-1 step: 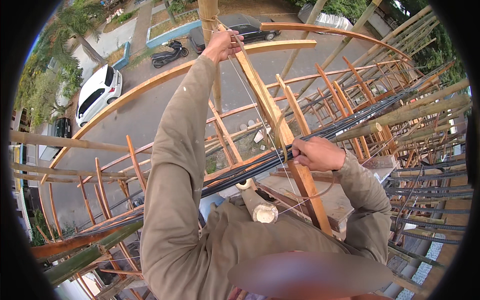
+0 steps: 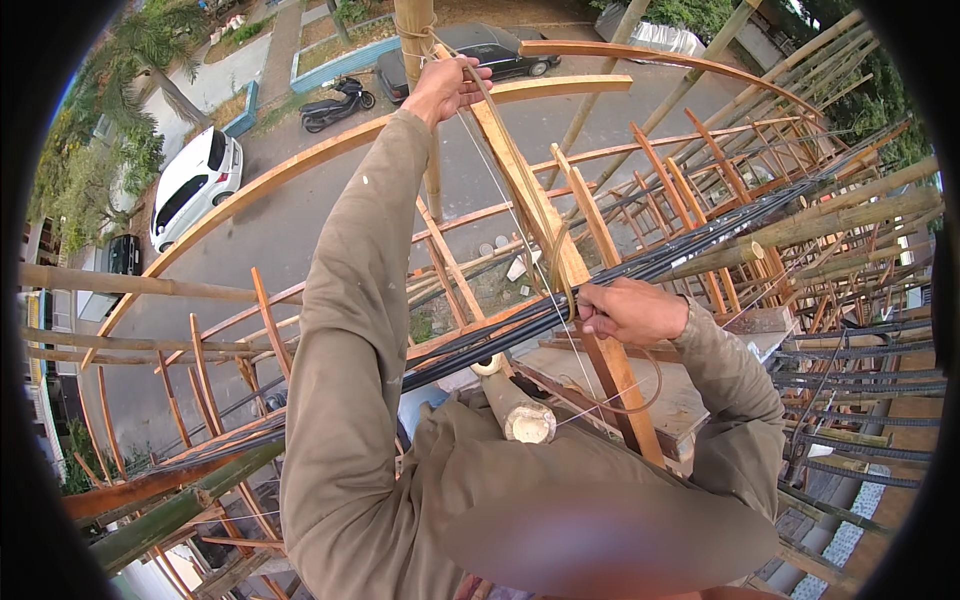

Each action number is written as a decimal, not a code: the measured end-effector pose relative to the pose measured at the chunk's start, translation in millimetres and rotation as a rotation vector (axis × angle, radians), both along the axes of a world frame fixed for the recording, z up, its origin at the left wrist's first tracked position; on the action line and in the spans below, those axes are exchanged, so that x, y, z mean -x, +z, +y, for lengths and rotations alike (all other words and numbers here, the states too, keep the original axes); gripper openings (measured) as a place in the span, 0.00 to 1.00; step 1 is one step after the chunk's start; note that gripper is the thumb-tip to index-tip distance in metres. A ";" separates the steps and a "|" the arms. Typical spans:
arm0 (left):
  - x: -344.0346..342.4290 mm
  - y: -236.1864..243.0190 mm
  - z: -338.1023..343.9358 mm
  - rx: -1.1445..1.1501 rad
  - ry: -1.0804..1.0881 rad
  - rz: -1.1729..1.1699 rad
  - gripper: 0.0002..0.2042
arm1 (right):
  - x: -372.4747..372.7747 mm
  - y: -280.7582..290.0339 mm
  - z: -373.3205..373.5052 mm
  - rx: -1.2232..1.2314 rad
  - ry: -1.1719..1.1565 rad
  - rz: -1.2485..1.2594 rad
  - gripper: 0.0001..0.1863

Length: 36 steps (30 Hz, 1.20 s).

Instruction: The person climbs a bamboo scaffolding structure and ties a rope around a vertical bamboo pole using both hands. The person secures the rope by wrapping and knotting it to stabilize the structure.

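My left hand [image 2: 447, 92] grips a tan cord [image 2: 480, 85] at the top of a long timber beam [image 2: 630, 400], beside an upright bamboo pole [image 2: 414, 35] with cord wound round it. The cord runs down the beam toward my right hand [image 2: 640, 312], whose curled fingers pinch it just below a bundle of black cables [image 2: 680, 250] crossing the beam. A loose loop of cord hangs under my right hand. A thin white string [image 2: 500, 190] stretches along the beam. A cut bamboo end [image 2: 530, 423] lies near my body.
Curved timber strips [image 2: 250, 196], upright wooden pieces and bamboo poles [image 2: 140, 285] form a framework around me. Dark bars [image 2: 870, 380] lie at the right. Far below are a road [image 2: 300, 240], a white car [image 2: 195, 185], a dark car and a scooter [image 2: 335, 105].
My right hand has shifted slightly left along with the cord, and the hanging loop below it has widened a little. My left hand stays at the beam's top.
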State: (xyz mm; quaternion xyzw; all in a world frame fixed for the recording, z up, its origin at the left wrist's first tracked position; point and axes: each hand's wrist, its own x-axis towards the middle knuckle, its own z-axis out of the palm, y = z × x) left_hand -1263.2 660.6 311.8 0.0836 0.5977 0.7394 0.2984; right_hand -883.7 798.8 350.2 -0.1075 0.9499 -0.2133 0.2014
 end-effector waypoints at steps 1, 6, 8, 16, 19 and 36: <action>-14.1 4.1 -1.9 0.005 -0.055 -0.004 0.17 | 2.3 2.3 0.0 0.034 -0.005 0.036 0.11; -83.7 19.2 -17.6 0.119 -0.303 0.096 0.19 | 21.7 3.4 8.1 0.030 -0.213 0.157 0.15; -91.7 28.7 -19.7 0.075 -0.210 0.113 0.19 | 30.2 -14.0 3.7 0.017 -0.176 0.337 0.19; -93.8 28.3 -22.0 0.061 -0.190 0.083 0.15 | 53.9 -16.1 2.9 -0.130 -0.015 0.502 0.14; -109.7 23.7 -26.8 0.127 -0.303 0.020 0.14 | 23.6 30.1 8.8 0.041 0.007 0.149 0.13; -139.1 56.7 -5.0 0.026 -0.143 0.341 0.13 | 3.6 3.9 10.5 0.193 -0.125 0.086 0.22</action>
